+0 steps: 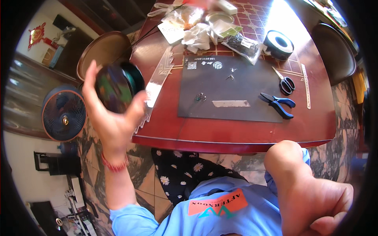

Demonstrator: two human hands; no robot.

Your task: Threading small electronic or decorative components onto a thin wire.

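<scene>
Red wooden desk [236, 129] fills the upper middle of the frame, a dark mat [236, 98] on it.
Left hand [112, 118], raised at left of the desk edge, has its grip curled around a dark spool [118, 84]; right hand [323, 208], lower right, is loosely curled on nothing, near blue pliers [277, 103].
</scene>
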